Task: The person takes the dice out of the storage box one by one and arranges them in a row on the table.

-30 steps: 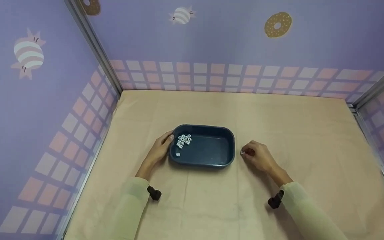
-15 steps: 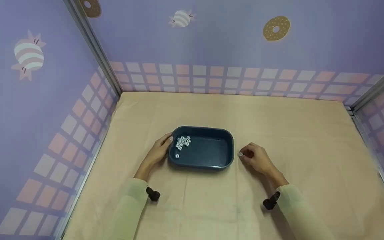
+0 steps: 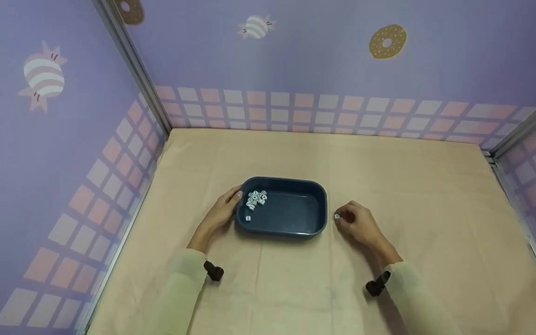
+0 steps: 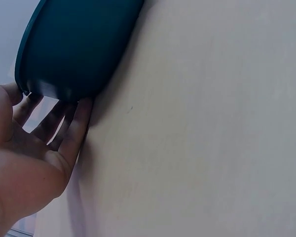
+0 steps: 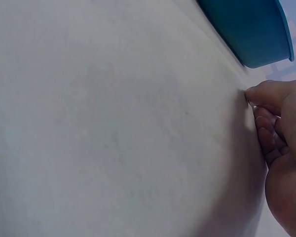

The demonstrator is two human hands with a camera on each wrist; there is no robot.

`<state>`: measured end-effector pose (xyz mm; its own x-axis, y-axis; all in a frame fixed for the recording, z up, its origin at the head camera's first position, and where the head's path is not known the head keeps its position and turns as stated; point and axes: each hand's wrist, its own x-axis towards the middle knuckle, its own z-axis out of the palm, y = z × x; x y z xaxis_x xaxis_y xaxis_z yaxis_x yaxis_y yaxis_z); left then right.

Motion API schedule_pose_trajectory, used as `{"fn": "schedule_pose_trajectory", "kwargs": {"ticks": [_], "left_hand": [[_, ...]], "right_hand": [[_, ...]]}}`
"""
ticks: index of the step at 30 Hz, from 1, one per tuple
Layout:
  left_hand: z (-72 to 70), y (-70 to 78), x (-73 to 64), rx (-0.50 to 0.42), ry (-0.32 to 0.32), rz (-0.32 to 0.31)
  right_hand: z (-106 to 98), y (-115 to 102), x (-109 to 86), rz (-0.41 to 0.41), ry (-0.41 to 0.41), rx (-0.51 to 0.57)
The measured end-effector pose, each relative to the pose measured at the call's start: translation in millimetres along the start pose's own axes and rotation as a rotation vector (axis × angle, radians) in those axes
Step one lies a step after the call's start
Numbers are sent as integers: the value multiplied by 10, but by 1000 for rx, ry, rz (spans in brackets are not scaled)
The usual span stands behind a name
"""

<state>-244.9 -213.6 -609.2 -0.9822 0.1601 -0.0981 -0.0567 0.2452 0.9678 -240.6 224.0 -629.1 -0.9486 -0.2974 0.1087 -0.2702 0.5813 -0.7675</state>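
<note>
A dark blue rectangular tray (image 3: 286, 214) rests on the cloth, with several white dice (image 3: 255, 199) clustered at its left end. One more die (image 3: 248, 218) lies apart, near the front left corner. My left hand (image 3: 221, 210) grips the tray's left end, thumb over the rim and fingers against the outer wall, as the left wrist view confirms. Just right of the tray, my right hand (image 3: 358, 223) pinches a white die (image 3: 337, 216) between thumb and fingertips, low over the cloth. In the right wrist view, the right hand (image 5: 286, 133) hides that die.
Beige cloth (image 3: 291, 288) covers the table. Purple patterned panels (image 3: 305, 51) stand at the back and both sides, joined by metal posts (image 3: 135, 70). Black wrist cameras (image 3: 213, 271) sit on both sleeves.
The die at the right fingertips now shows a pipped face more clearly, and the right hand has shifted very slightly. My left hand keeps its grip on the tray.
</note>
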Motion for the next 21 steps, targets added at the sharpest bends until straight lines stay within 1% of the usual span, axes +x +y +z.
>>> {"fn": "schedule_pose_trajectory", "kwargs": {"ticks": [3,6,11,16,19,21], "left_hand": [[6,1,-8,-4,-3,0],[8,-5,-12,-10,3,-16],[17,10,-4,2,13,-21],[30,15,0,-49,-21,-20],[22,13,-6,-64,-25,-25],[8,14,-12,-59,-16,-28]], "right_hand": [[18,9,-3,0,10,5],[32,4,-3,0,14,8],[29,-12,-10,-25,27,-16],[9,-26,-36,-77,38,-82],[-23,-53,-52,-92,71,-89],[-54,-96,-51,-105,114,-73]]}}
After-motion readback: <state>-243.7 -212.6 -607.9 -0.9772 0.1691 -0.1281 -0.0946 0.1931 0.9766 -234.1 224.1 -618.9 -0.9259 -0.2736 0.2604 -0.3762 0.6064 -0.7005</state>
